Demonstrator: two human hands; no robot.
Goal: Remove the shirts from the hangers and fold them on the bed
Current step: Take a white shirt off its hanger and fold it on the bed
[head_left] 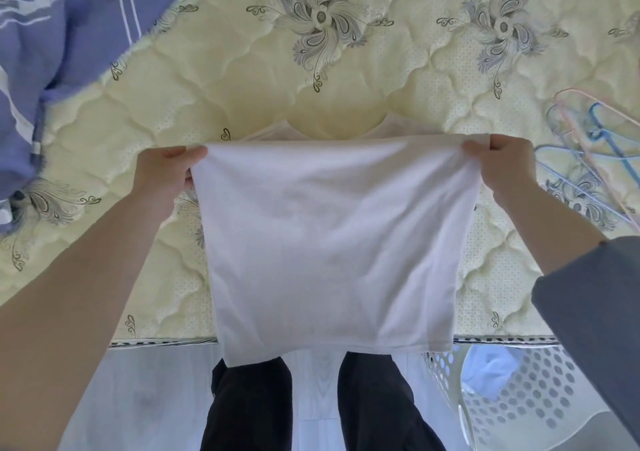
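Partly hidden: a white shirt held up at the near edge of the bed

Both hands hold the white shirt [329, 242] by its top corners, so it hangs as a flat, roughly square panel in front of the person. The left hand [162, 173] pinches the left corner, thumb on the near side and fingers tucked behind the cloth, out of sight. The right hand [502, 166] grips the right corner the same way, and only its thumb and knuckles show.

The shirt's top edge looks doubled over. Its collar and sleeves cannot be made out, though a sliver of white fabric peeks up behind that edge. The lower hem hangs past the edge of the bed [242, 86] and covers part of the person's dark trousers [252, 409].

On the quilted mattress to the right lies a tangle of thin hangers [588, 145] in pink and blue, cut off by the frame, so their number is unclear. A blue striped cloth [69, 34] fills the upper left corner, also cropped.

Lower right, a white perforated basket [519, 398] stands on the floor [138, 398] beside the bed. A grey sleeve [595, 312] on the right arm partly hides it. Something pale blue [488, 367] lies inside, too little of it showing to tell what it is.
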